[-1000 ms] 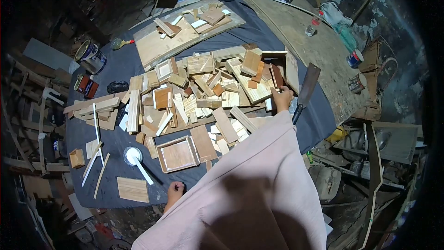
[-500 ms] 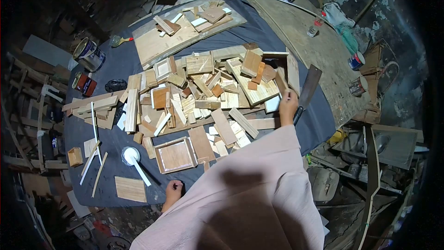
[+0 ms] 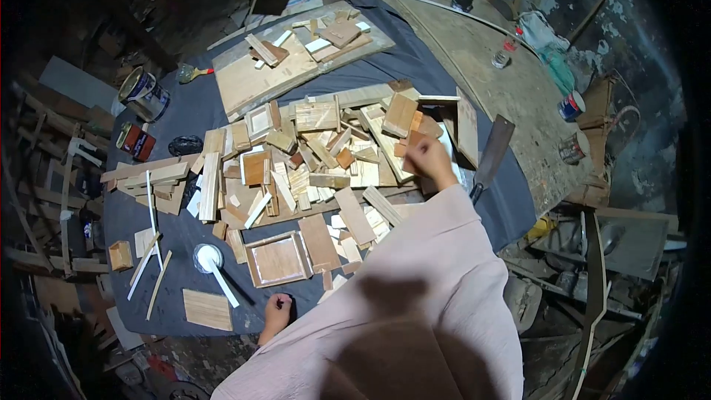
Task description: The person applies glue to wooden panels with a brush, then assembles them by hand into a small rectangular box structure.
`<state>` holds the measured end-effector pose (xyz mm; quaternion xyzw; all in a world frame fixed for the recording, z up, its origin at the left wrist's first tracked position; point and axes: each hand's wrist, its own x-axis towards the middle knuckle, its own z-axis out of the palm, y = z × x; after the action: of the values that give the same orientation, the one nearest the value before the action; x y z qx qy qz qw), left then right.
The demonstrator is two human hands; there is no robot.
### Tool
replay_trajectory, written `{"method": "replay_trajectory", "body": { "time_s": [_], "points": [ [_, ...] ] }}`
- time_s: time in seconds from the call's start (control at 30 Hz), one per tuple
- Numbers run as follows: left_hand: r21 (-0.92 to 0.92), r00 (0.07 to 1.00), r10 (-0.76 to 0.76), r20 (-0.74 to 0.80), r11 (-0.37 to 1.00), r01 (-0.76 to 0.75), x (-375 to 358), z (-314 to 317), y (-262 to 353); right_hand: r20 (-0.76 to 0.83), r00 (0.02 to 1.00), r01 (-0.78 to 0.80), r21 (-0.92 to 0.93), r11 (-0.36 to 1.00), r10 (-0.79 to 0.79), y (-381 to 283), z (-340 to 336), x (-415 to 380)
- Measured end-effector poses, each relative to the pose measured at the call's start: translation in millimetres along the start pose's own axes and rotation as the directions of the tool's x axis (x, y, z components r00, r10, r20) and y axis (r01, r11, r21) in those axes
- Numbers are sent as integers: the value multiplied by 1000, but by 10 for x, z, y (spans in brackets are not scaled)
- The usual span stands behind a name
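at the far left of the dark cloth, a small box lies near the near end of some thin sticks, several of them white. further back are a red can, a larger can, a black bundle and, a little to the right, a brush with a red handle tip. nearer, a flat panel lies in front of a jar, from whose top a white strip slants forward. the left hand rests at the cloth's near edge, fingers curled in; whether anything is inside them cannot be told. just beyond it sits a low tray. the wood pile spreads across the middle, with a worn board behind it carrying more scraps. at the pile's right end is the right hand, fingers bent and close together at a brown piece; whether they grip it cannot be told. beyond it stands an upright board, then a wide blade with a dark handle.
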<state>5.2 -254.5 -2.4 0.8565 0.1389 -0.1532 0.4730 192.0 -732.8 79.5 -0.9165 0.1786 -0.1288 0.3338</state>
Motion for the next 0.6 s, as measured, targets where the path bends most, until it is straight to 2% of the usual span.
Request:
{"method": "replay_trajectory", "body": {
  "time_s": [0.03, 0.07, 0.1, 0.13, 0.2, 0.23, 0.27, 0.3, 0.33, 0.37, 0.43, 0.47, 0.53, 0.6],
  "points": [
    [-66, 1000, -7, -9, 998, 7, 19, 11, -176, -349, 936, 34, 202, 979, 40, 5, -24, 196],
    [-130, 1000, -18, -15, 991, 16, 17, 26, -308, -201, 919, -210, 475, 855, 338, 192, -87, 484],
    [-196, 999, -10, -32, 981, 3, 9, 32, -386, 25, 819, -442, 664, 603, 573, 223, -177, 688],
    [-192, 999, -12, -37, 981, 5, -10, 30, -460, 102, 759, -444, 804, 397, 643, 244, -199, 827],
    [-49, 995, -100, -5, 994, 100, -9, 32, -546, 182, 732, -450, 853, 264, 657, 141, -266, 962],
    [-141, 998, -55, -19, 989, 52, 21, 78, -697, 183, 738, -444, 856, 264, 649, 219, -199, 1065],
    [-145, 998, -53, -28, 988, 48, 71, 129, -846, 138, 766, -368, 895, 253, 628, 316, -90, 1152],
    [-159, 994, -4, -113, 987, -14, 127, 170, -1040, 95, 789, -294, 926, 237, 608, 423, 11, 1236],
    [-166, 980, 40, -196, 983, -74, 51, 139, -623, 101, 723, -287, 944, 164, 684, 434, 24, 1270],
    [-152, 990, -53, -133, 988, 33, -108, 60, -167, 78, 728, -244, 958, 151, 681, 467, 58, 1224],
    [-149, 994, -31, -106, 989, 15, -52, 18, -274, 50, 742, -197, 970, 145, 669, 359, -41, 1024],
    [-135, 998, -7, -66, 991, -2, -45, 15, -341, -12, 739, -135, 977, 166, 674, 285, -116, 879],
    [-198, 998, -24, -51, 980, 13, -40, 51, -394, -80, 726, -72, 979, 192, 683, 194, -214, 609],
    [-68, 997, -57, -52, 996, 53, -49, 70, -408, -91, 730, -56, 980, 192, 678, 143, -251, 391]
  ]
}}
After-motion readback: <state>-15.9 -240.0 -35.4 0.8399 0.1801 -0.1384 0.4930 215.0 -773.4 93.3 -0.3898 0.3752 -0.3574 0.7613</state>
